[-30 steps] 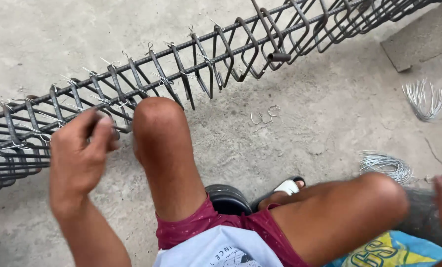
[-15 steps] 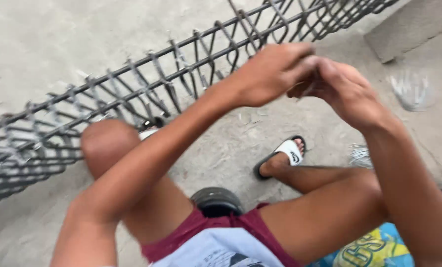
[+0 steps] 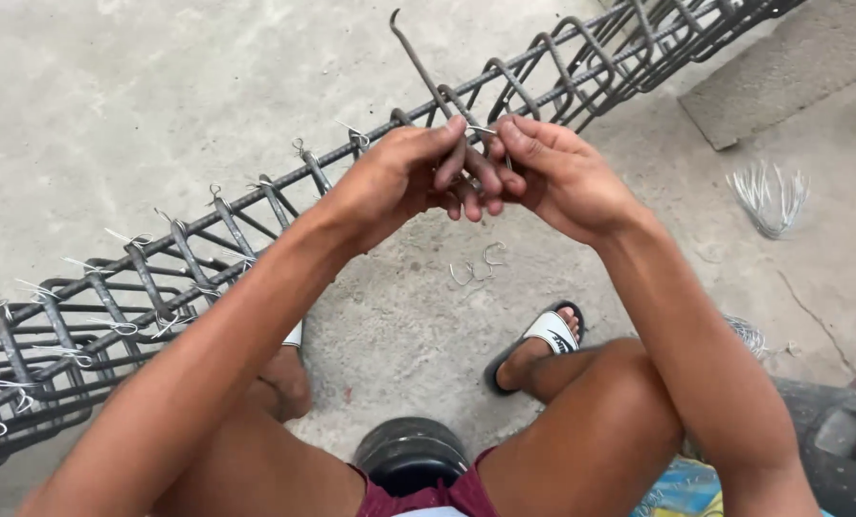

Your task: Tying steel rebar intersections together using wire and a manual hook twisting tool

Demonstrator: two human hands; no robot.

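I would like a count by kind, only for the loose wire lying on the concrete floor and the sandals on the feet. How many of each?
Bundles of cut wire: 2, the second partly hidden by the knee
Bent wire scraps: 1 small cluster
Sandals: 2, the other mostly hidden by the arm
Total: 5

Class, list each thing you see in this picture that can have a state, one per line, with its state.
left hand: pinched at a cage joint
right hand: pinched at the same joint
rebar cage: lying on the concrete, many joints wire-tied
hooked tool: tilted, sticking up between the hands
loose wire bundle: lying on the floor, untouched
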